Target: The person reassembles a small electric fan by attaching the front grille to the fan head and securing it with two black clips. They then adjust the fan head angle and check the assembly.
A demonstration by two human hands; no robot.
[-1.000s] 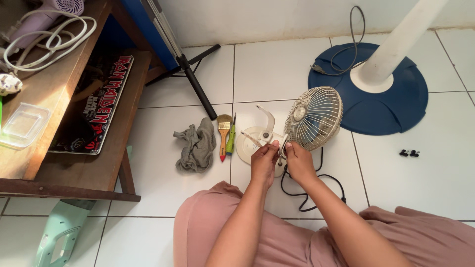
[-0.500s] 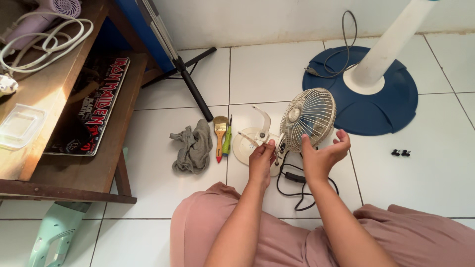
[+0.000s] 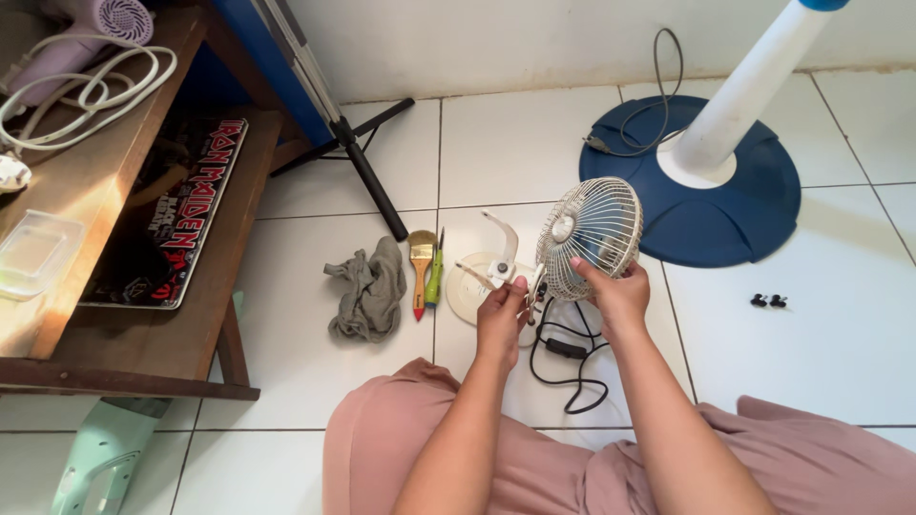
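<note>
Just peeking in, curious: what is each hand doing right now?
Left hand: closed, pinching a small part at the back of the small fan.
Right hand: closed on the fan's wire cage.

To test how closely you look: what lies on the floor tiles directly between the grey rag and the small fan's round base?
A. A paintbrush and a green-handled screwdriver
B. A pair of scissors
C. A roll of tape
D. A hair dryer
A: a paintbrush with a wooden handle and a green-handled screwdriver lie side by side between the grey rag and the round base.
</note>
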